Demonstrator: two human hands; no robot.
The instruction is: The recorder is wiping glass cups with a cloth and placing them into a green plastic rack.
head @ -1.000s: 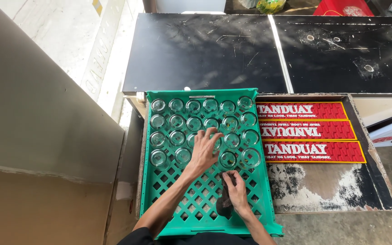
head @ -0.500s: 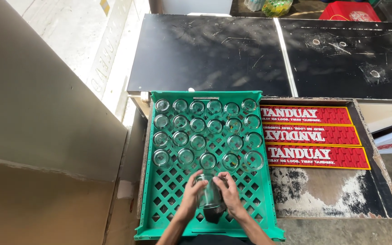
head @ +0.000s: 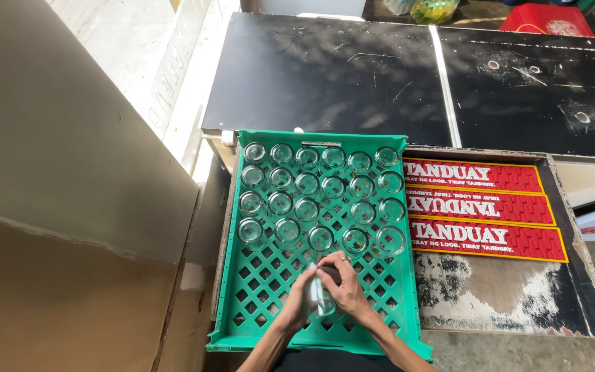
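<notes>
Both hands on one glass over the crate.
We cupped a clear glass with left hand and right hand, fingers pinching it above the green crate; other glasses sat in rows.

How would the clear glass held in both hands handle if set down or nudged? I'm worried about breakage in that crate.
The glass, held between left hand and right hand, looks thin, clear, probably fragile and slick. It is small, so likely light. On the green crate with its open lattice floor, it might wobble or tip against the standing glasses.
</notes>
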